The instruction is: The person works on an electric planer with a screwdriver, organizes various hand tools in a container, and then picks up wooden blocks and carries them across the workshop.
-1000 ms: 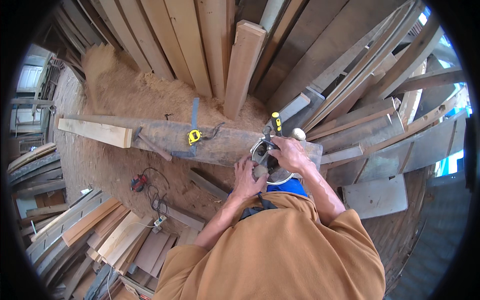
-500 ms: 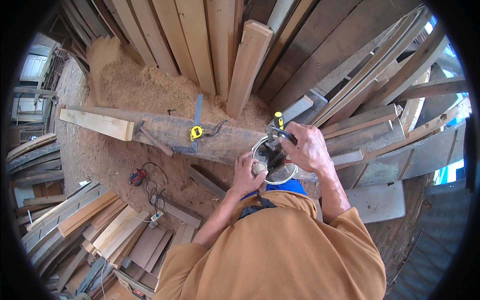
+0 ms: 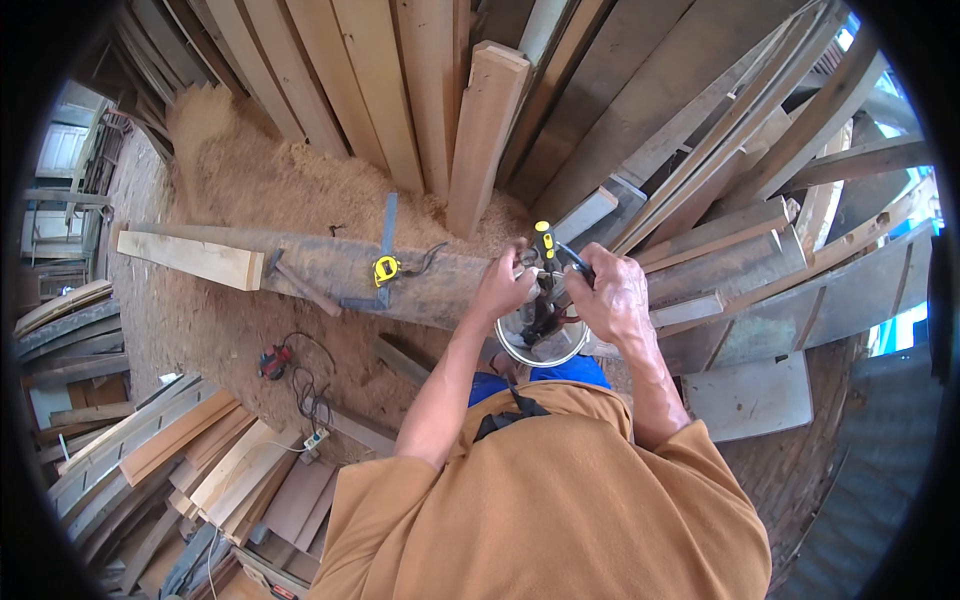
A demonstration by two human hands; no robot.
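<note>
A round white-rimmed bucket (image 3: 505, 348) stands in front of my body with several tools inside. My left hand (image 3: 507, 287) is at its far left rim, fingers curled inward; what they hold, if anything, is hidden. On the right side my right hand (image 3: 612, 295) is closed around a dark-handled tool (image 3: 574, 258), whose lower end is hidden in the bucket. Between my hands a yellow-and-black handle (image 3: 543, 240), like a screwdriver's, sticks up. Dark metal tools (image 3: 540, 318) and a red-handled one fill the bucket's inside.
A long timber beam (image 3: 330, 265) carries a yellow tape measure (image 3: 385, 269), a metal square (image 3: 389, 220) and a hammer (image 3: 305, 288). Planks (image 3: 485, 130) lean beyond sawdust. A red power tool (image 3: 272, 361) with a cord and a power strip (image 3: 316, 438) lie left, near stacked boards (image 3: 235, 470).
My left hand has moved from the bucket's near left side up to its far rim, and the roundish pale thing by its fingers no longer shows. My right hand stays at the dark-handled tool.
</note>
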